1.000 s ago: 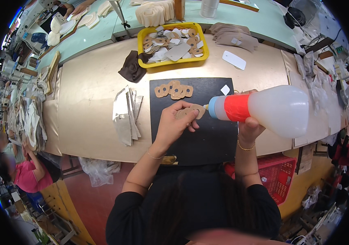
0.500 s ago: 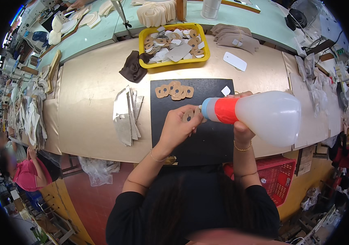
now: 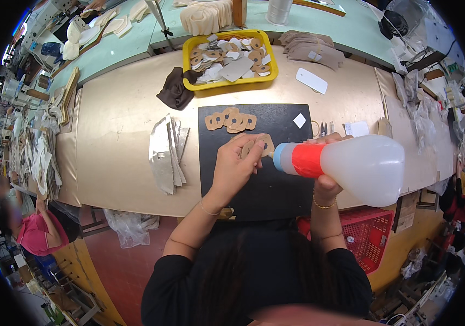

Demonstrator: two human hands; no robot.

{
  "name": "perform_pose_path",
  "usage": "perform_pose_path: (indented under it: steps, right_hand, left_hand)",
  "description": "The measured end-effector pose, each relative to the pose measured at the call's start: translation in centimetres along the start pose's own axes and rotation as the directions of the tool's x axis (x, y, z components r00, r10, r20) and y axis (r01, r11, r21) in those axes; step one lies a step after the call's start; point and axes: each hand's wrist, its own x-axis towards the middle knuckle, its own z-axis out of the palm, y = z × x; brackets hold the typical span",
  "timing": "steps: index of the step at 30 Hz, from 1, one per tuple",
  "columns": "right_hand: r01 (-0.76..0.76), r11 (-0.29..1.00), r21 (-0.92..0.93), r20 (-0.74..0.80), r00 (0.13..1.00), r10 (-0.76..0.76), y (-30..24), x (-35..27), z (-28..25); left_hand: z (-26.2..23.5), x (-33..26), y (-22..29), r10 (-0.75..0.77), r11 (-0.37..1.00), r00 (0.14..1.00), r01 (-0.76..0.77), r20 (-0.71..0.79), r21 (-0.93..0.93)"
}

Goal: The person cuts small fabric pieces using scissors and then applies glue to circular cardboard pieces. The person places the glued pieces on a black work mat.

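Observation:
My left hand (image 3: 231, 169) pinches a few small tan patches (image 3: 269, 142) above the black board (image 3: 289, 195); the front one has a dark hole. My right hand (image 3: 327, 186) is wrapped around a translucent squeeze bottle (image 3: 366, 167) with a red band and a blue cap. The bottle lies tipped sideways, its nozzle pointing left, close to the front patch. Whether nozzle and patch touch, I cannot tell. A cluster of similar tan patches (image 3: 233, 120) rests along the board's far edge, and a small white piece (image 3: 299, 120) lies at its far right corner.
Beyond the board stands a yellow tray (image 3: 232, 87) full of tan and white pieces, with a dark cloth (image 3: 175, 93) beside it. Grey sheets (image 3: 163, 163) are stacked to the left. Scissors-like tools (image 3: 324, 129) lie behind the bottle. A red crate (image 3: 371, 233) sits below the table.
The bottle has shifted slightly right and down, its nozzle drawing back from my left fingers. The front patch in my left hand now faces up more, showing its hole.

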Motion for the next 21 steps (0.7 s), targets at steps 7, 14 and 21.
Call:
perform_pose_path:
  steps: [7, 14, 21]
  right_hand:
    - [-0.012, 0.998, -0.065, -0.010, 1.000, 0.012, 0.3, -0.5, 0.3]
    - [0.096, 0.991, -0.098, -0.156, 0.982, -0.110, 1.0, -0.7, -1.8]
    - [0.125, 0.969, -0.212, -0.153, 0.975, -0.159, 0.5, -1.0, -3.2]
  left_hand:
    - [0.1, -0.3, 0.3, -0.007, 0.997, 1.000, 0.007, 0.005, -0.080]
    - [-0.5, 2.8, -2.1, -0.055, 0.990, 0.998, 0.055, 0.000, 0.133]
    - [-2.3, 7.7, -4.8, -0.063, 0.984, 0.998, 0.066, -0.020, 0.167]
